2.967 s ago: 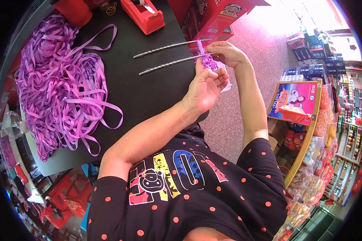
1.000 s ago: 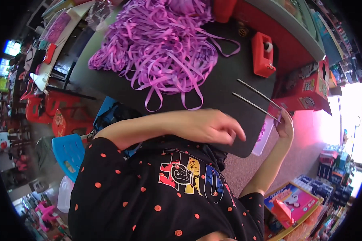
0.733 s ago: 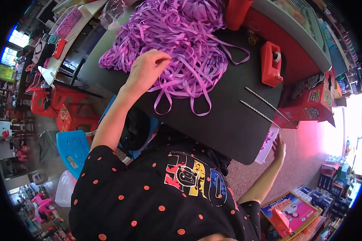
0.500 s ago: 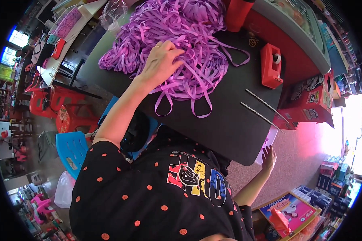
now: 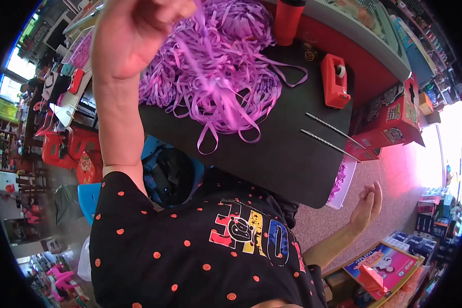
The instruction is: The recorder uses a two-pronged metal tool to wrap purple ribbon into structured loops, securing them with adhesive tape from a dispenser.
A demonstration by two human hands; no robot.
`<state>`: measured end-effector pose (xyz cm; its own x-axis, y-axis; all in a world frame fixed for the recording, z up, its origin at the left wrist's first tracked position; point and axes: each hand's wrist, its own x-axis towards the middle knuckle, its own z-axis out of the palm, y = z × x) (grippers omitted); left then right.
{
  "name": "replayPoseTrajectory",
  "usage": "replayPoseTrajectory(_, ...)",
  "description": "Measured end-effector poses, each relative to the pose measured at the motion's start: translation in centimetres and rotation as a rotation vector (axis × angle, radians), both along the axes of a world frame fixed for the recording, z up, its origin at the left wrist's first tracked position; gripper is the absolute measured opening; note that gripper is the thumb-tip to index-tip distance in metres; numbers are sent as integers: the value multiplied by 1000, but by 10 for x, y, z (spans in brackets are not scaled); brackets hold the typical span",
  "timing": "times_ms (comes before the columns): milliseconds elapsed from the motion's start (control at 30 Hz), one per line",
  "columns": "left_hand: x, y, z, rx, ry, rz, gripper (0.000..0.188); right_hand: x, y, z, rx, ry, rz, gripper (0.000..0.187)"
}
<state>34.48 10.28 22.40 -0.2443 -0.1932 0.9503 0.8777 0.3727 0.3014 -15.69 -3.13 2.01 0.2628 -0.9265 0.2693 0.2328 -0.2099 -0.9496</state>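
A big tangled heap of purple ribbon [image 5: 190, 77] covers the far side of the dark table. My left hand [image 5: 133, 38] is lifted high over the heap's left side, its fingers closed on a strand of ribbon that hangs, blurred, down to the pile. The fingertips are partly cut by the upper edge. Off the table's right edge, my right hand [image 5: 367, 208] is held in the air with fingers loosely apart and nothing visible in it. Near it, partly under the tabletop, is a white bin [image 5: 348, 185] with purple pieces inside.
Two twisted metal rods [image 5: 331, 145] project past the right edge of the table [image 5: 241, 167]. A red tape dispenser [image 5: 336, 82], a red cylinder [image 5: 287, 23] and rubber bands [image 5: 310, 54] are at the back right. A red carton [image 5: 395, 120] stands beyond; a blue chair [image 5: 190, 172] is left.
My left hand has risen from the heap toward the upper left, drawing a ribbon strand up. My right hand has moved right and away from the white bin.
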Motion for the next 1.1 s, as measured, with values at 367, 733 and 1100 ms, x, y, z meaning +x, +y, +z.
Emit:
replayPoseTrajectory(367, -98, 36, 43, 744, -764, 944, 16, 236, 53, 126, -230, 236, 690, 25)
replayPoseTrajectory(733, -53, 54, -126, 97, -1644, 1541, 63, 227, 31, 90, -22, -48, 700, 28)
replayPoseTrajectory(1100, -19, 43, -104, 681, -1182, 1264, 20, 171, -21, 91, 389, -785, 868, 33)
